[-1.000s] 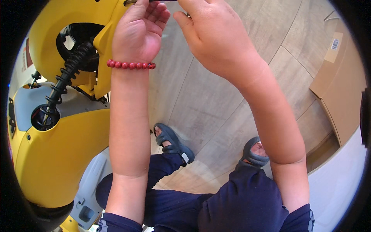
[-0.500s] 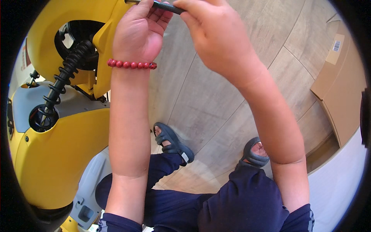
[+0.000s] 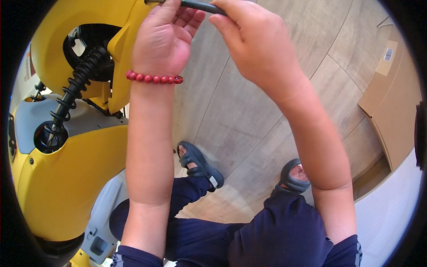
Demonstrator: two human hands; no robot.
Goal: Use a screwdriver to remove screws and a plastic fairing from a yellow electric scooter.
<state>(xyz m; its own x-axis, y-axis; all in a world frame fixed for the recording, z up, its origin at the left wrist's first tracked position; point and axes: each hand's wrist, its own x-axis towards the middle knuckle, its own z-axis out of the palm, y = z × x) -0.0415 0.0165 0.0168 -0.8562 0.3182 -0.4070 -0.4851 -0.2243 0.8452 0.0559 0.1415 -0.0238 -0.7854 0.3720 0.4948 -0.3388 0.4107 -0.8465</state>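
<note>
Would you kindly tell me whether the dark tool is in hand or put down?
In hand: the right hand grips one end of the dark tool, and the thumb of the left hand crosses it.

The upper edge cuts off the metal end of the dark rod, and the thumb of the left hand covers part of it, so how it meets the yellow shell cannot be told; its other end vanishes inside the right hand, most of whose fingers are out of sight. The left forearm hides part of the lower yellow panel. At the right, the dark rim crops the cardboard box, whose label carries print too small to read.
</note>
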